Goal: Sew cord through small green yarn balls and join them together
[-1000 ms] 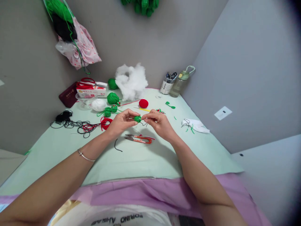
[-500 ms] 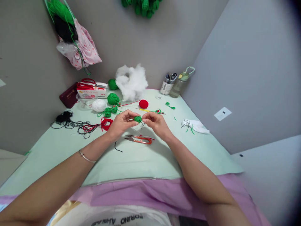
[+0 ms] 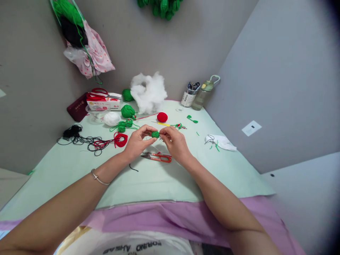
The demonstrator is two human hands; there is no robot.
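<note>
A small green crocheted ball (image 3: pixel 155 134) is pinched between the thumb and fingers of my left hand (image 3: pixel 138 141), a little above the table. At its right side, my right hand (image 3: pixel 174 141) has its fingertips closed on black yarn (image 3: pixel 160 138), of which only a short bit shows. Below the hands lie orange-handled thread snips (image 3: pixel 159 157), their right end near my right wrist. A short piece of black yarn (image 3: pixel 134 168) rests to the left of the snips. Beyond my fingers are a yellow-handled crochet hook (image 3: pixel 163 124) and a red ball of yarn (image 3: pixel 162 117).
At left lie tangled black yarn (image 3: pixel 79 140), red yarn (image 3: pixel 121 140), a white yarn ball (image 3: pixel 111 119) and green balls (image 3: pixel 128 111). Behind are red scissors (image 3: pixel 99 94) on a box, white stuffing (image 3: pixel 148 92), a pen cup (image 3: pixel 188 97) and a bottle (image 3: pixel 203 95). White cloth (image 3: pixel 224 143) lies right.
My right hand has shifted slightly left and turned, its fingers closer over the ball's right side. Less of the dangling black yarn shows. My left hand keeps its hold.
</note>
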